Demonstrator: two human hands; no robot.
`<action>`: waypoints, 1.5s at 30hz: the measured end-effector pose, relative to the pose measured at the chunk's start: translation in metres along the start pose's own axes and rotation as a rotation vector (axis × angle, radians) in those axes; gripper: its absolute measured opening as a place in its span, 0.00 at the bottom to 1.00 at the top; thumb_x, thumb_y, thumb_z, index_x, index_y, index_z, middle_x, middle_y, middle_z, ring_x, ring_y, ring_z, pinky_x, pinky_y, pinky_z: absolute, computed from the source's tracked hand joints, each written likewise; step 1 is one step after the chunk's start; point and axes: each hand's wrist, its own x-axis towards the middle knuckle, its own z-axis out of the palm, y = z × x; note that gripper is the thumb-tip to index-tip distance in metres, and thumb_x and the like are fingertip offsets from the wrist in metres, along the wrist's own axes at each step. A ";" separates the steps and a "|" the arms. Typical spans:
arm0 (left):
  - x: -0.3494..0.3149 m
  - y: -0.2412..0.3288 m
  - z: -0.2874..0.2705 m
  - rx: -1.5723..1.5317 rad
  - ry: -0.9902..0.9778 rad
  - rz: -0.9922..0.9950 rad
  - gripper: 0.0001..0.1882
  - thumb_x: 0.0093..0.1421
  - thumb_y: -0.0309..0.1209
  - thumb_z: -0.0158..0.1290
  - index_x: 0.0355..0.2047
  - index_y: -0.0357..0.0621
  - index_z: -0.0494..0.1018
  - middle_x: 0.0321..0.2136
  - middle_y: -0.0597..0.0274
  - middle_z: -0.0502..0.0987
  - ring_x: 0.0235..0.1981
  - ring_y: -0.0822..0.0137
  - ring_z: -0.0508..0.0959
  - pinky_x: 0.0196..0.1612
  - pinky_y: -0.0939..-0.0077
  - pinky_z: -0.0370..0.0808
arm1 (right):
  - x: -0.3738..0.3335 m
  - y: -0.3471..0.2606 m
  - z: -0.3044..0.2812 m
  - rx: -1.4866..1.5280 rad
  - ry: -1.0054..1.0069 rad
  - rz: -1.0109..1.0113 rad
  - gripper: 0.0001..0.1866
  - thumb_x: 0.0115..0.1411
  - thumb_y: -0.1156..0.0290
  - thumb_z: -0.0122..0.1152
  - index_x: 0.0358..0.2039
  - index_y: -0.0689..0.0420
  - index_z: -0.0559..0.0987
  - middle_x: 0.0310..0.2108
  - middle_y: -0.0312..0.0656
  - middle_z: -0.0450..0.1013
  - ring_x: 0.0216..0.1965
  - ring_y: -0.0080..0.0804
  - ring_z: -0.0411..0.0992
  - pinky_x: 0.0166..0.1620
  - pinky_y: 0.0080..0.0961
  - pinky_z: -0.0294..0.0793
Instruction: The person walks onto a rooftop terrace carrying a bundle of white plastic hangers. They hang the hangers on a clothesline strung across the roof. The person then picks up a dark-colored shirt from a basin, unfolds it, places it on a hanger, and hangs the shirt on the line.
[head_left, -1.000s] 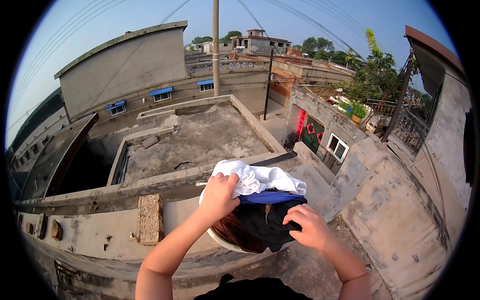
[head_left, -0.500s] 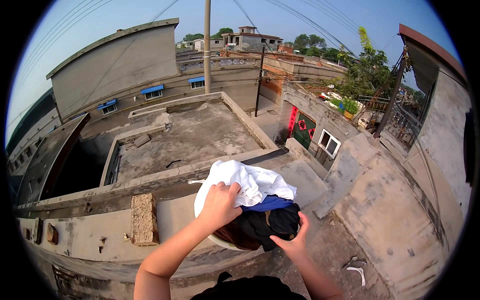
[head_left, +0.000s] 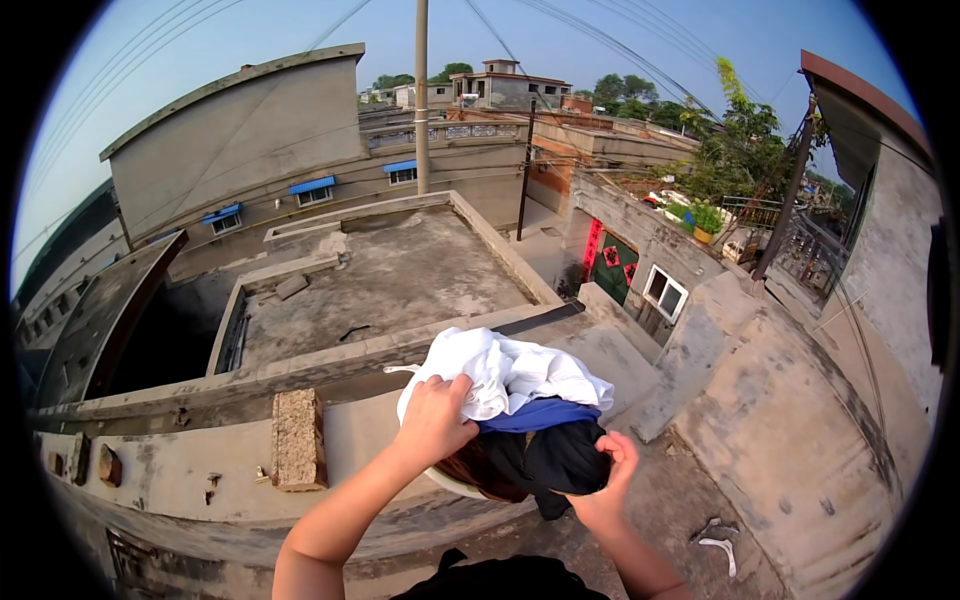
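A heap of clothes sits in a basin whose pale rim point(head_left: 455, 486) shows at the near left. On top lies a white garment point(head_left: 510, 372); blue cloth point(head_left: 540, 415) and a black garment point(head_left: 545, 460) show beneath it, with brown cloth point(head_left: 475, 470) low on the left. My left hand point(head_left: 437, 418) is closed on the near left edge of the white garment, its fingertips partly hidden. At the right side of the heap my right hand point(head_left: 606, 488) grips the black garment, fingers curled; a black fold hangs down beside it.
The basin rests on a concrete ledge, with a rough brick point(head_left: 298, 440) to its left. A broken white hanger-like piece point(head_left: 718, 553) lies at the lower right. A sloping concrete wall point(head_left: 790, 440) rises on the right. Beyond the ledge is a lower flat roof point(head_left: 400, 270).
My right hand has shifted slightly right, its fingers curling more. The black garment bulges up toward it, and a fold now hangs lower. My left hand stays at the white garment.
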 end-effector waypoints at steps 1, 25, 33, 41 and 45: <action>-0.003 -0.001 0.000 -0.003 -0.013 -0.015 0.19 0.34 0.28 0.56 0.30 0.40 0.66 0.21 0.52 0.73 0.30 0.52 0.71 0.32 0.62 0.65 | 0.000 -0.004 -0.004 -0.012 -0.017 -0.034 0.48 0.31 0.75 0.74 0.52 0.58 0.53 0.38 0.42 0.61 0.39 0.30 0.62 0.46 0.26 0.60; 0.092 0.062 0.031 0.070 -0.487 0.374 0.19 0.40 0.37 0.59 0.34 0.45 0.72 0.31 0.61 0.72 0.39 0.58 0.67 0.43 0.65 0.64 | 0.006 0.014 -0.027 -0.010 -0.175 -0.096 0.39 0.32 0.76 0.69 0.48 0.54 0.62 0.34 0.39 0.67 0.37 0.38 0.65 0.43 0.30 0.65; 0.080 0.043 -0.002 0.156 -0.311 0.437 0.15 0.31 0.25 0.55 0.25 0.46 0.70 0.22 0.67 0.71 0.31 0.62 0.68 0.35 0.69 0.64 | 0.012 0.028 -0.040 0.125 -0.091 -0.120 0.43 0.31 0.77 0.72 0.50 0.55 0.59 0.34 0.41 0.66 0.35 0.33 0.66 0.42 0.29 0.65; 0.027 0.013 0.011 0.207 -0.293 0.484 0.11 0.36 0.26 0.53 0.23 0.50 0.68 0.22 0.70 0.67 0.29 0.65 0.67 0.33 0.72 0.62 | 0.015 0.048 -0.048 0.186 -0.075 0.042 0.49 0.32 0.76 0.74 0.52 0.56 0.53 0.36 0.41 0.63 0.36 0.28 0.64 0.43 0.25 0.63; 0.026 0.022 0.010 0.268 -0.255 0.454 0.11 0.35 0.27 0.53 0.23 0.51 0.68 0.22 0.71 0.67 0.31 0.66 0.67 0.34 0.71 0.63 | 0.031 0.046 -0.051 0.248 -0.118 0.014 0.49 0.31 0.75 0.75 0.52 0.56 0.52 0.35 0.41 0.63 0.36 0.27 0.64 0.44 0.25 0.63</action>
